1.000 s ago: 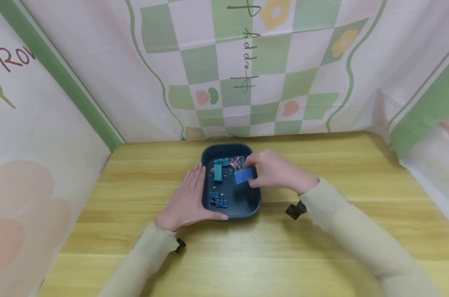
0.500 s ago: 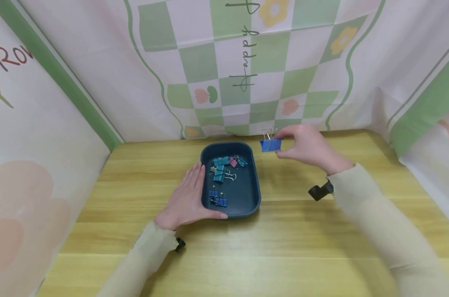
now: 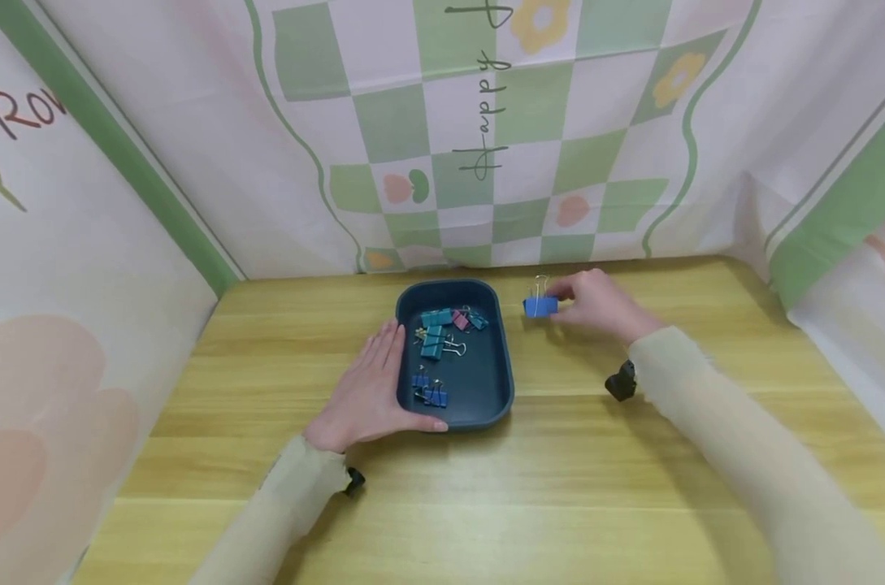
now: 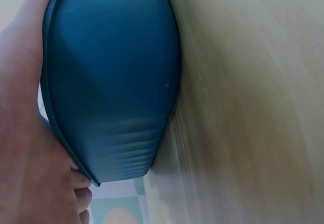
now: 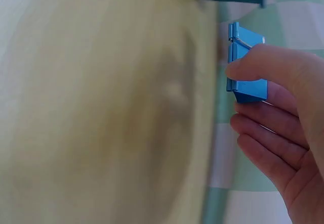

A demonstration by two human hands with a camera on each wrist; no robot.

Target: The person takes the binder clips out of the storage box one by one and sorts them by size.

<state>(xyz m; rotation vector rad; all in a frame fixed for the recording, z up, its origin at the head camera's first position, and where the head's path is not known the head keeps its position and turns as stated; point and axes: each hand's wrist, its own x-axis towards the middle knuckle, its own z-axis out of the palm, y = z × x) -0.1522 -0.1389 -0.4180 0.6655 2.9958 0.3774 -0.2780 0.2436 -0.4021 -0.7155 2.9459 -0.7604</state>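
My right hand [image 3: 599, 307] pinches a large blue binder clip [image 3: 540, 307] between thumb and fingers, just right of the tray. In the right wrist view, the thumb lies across the clip's [image 5: 248, 57] body and the fingers spread behind it. The dark blue tray [image 3: 479, 410] holds several binder clips: large teal clips [image 3: 432, 343] and a pink clip [image 3: 460, 319] in its far half, small blue clips [image 3: 435, 397] near the left front. My left hand [image 3: 362, 390] rests against the tray's left side with straight fingers, its thumb along the near rim.
The tray stands on a wooden table [image 3: 486, 504]. A patterned cloth [image 3: 464, 130] hangs behind the table's back edge, with more cloth at both sides. Black wrist cameras [image 3: 621, 382] sit under the sleeves.
My right hand has lifted the large blue binder clip out of the tray, carried it right, and then lowered it towards the table. The left hand has stayed at the tray.
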